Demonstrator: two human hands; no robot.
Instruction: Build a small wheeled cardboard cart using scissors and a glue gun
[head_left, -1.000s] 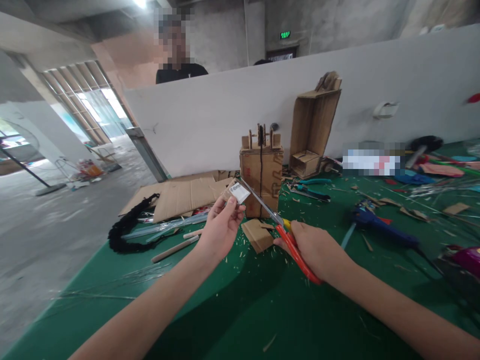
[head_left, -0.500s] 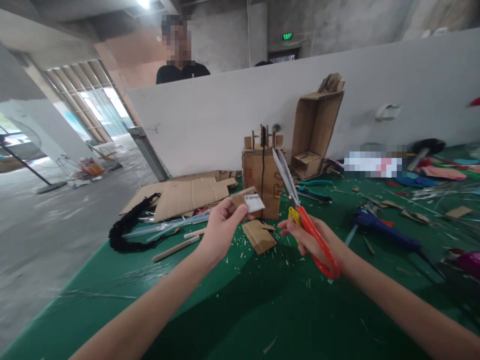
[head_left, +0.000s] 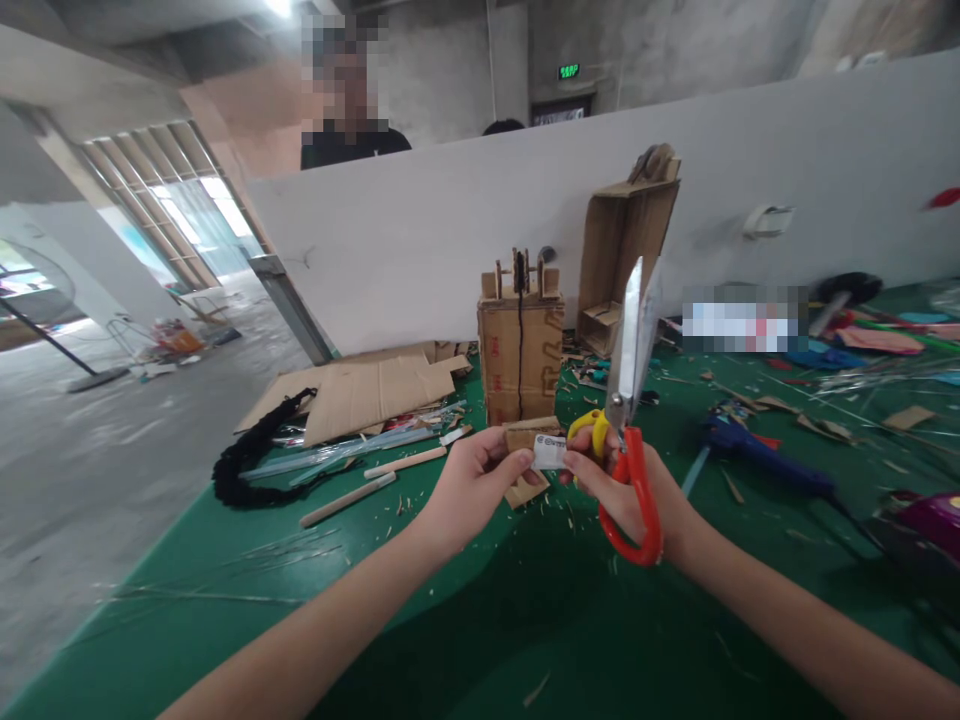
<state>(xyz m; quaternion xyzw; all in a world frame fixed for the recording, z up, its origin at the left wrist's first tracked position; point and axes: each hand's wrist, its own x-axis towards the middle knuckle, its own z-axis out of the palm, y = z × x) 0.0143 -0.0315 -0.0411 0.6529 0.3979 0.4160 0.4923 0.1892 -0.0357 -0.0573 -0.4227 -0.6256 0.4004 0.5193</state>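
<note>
In the head view, the left hand is pinching a small cardboard piece bearing a white label, above the green surface. The right hand is gripping red-handled scissors, blades pointing up, its fingertips touching the label. A cardboard box is standing just beyond.

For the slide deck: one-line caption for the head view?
Both hands pinch a small cardboard piece; right hand also holds orange scissors, blades up, over green table.

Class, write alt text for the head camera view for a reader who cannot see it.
Over a green table, the left hand and right hand pinch a small cardboard piece with a white label; the right also holds orange-handled scissors, blades up. A cardboard box model stands behind.
</note>
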